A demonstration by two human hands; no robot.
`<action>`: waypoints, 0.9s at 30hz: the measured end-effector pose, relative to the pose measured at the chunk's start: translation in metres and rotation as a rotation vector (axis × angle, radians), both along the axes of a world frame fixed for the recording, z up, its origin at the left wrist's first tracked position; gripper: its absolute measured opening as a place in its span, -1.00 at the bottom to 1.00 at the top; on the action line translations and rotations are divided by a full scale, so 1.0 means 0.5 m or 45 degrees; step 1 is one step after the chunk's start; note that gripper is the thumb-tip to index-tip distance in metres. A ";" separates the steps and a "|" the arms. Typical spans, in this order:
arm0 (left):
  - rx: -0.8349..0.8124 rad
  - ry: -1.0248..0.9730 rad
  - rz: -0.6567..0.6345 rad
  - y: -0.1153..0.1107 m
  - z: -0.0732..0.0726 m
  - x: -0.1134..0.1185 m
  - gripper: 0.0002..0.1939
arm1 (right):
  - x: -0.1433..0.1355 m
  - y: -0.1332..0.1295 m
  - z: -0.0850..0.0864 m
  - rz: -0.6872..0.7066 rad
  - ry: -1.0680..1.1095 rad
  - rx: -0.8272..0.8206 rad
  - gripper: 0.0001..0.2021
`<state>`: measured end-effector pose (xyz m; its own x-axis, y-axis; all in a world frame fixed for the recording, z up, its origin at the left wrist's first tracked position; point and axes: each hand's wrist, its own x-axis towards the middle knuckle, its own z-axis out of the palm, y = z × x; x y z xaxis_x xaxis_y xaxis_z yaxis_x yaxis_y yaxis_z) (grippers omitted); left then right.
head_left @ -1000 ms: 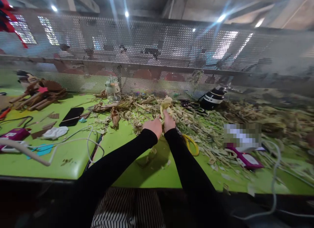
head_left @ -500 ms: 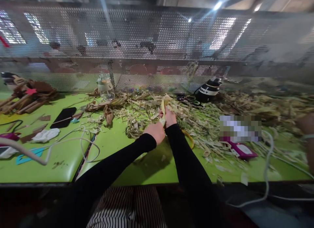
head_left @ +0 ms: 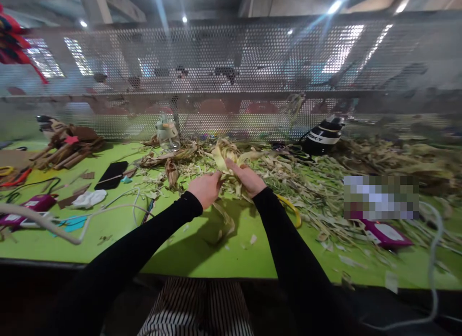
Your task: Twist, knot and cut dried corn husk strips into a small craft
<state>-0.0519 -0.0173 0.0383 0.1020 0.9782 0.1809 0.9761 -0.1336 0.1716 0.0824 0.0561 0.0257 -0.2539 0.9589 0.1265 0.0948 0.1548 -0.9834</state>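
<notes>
Pale, dried corn husks (head_left: 221, 155) are bunched between my hands, just above the green table. My left hand (head_left: 205, 189) is closed with its thumb and fingertips pinching the husk's lower end. On the other side, my right hand (head_left: 250, 179) grips the same husk, its forefinger stretched along it; some fingers are hidden behind the leaf. A loose husk strip (head_left: 226, 221) hangs or lies below my hands; I cannot tell which. Beyond and to the right spreads a heap of husk scraps (head_left: 288, 177).
A clear bottle (head_left: 168, 134) and a black jug (head_left: 322, 137) stand along the perforated metal screen (head_left: 202, 52). At left lie a black phone (head_left: 111, 175), a crumpled tissue (head_left: 89, 199) and a pale cable (head_left: 39, 222). A yellow ring-shaped tool (head_left: 296, 215) and a magenta device (head_left: 386, 234) are at right.
My hands have moved apart; the left has shifted left. The husk, narrow and upright between them before, now shows as a wider bunch. My view has turned slightly left.
</notes>
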 end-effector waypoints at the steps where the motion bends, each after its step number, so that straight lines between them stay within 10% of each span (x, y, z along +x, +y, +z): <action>1: 0.035 0.007 0.001 0.001 0.004 -0.002 -0.66 | 0.002 -0.002 0.004 0.052 -0.069 0.000 -0.71; 9: 0.009 0.076 -0.034 0.016 -0.009 0.017 -0.60 | -0.006 -0.007 0.002 -0.024 -0.476 0.225 -0.65; 20: 0.511 -0.441 -0.501 0.009 -0.027 -0.024 -0.58 | -0.031 -0.049 0.004 0.156 0.232 -0.326 -0.65; 27: 0.238 -0.425 -0.304 0.029 -0.038 -0.039 -0.59 | -0.036 -0.038 -0.008 0.028 0.070 -0.163 -0.53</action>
<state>-0.0715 -0.0030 0.0193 0.2270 0.8819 0.4132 0.8096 -0.4067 0.4233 0.0645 0.0368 0.0218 -0.2714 0.9623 0.0176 0.0380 0.0290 -0.9989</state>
